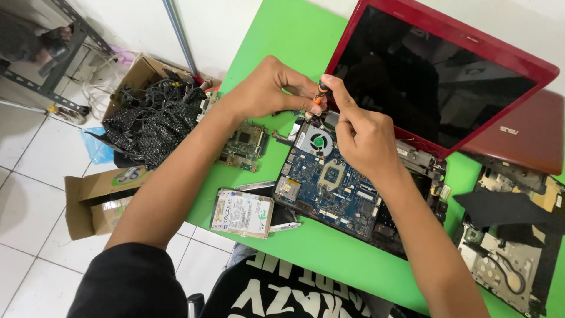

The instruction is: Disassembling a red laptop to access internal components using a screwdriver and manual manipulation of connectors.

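Observation:
A red laptop [447, 65] lies opened up on the green table [282, 41], its blue motherboard [332, 182] and round cooling fan [318, 141] exposed. My left hand [268, 88] and my right hand [362, 132] meet above the fan, near the hinge. Both pinch a small screwdriver with an orange handle [321, 91], held upright with its tip down by the fan corner. My right hand covers part of the board.
A hard drive [241, 213] and a small green circuit board [244, 144] lie left of the motherboard. A second stripped laptop chassis [512, 247] sits at the right. Cardboard boxes [97, 197] with tangled cables [153, 118] stand on the tiled floor.

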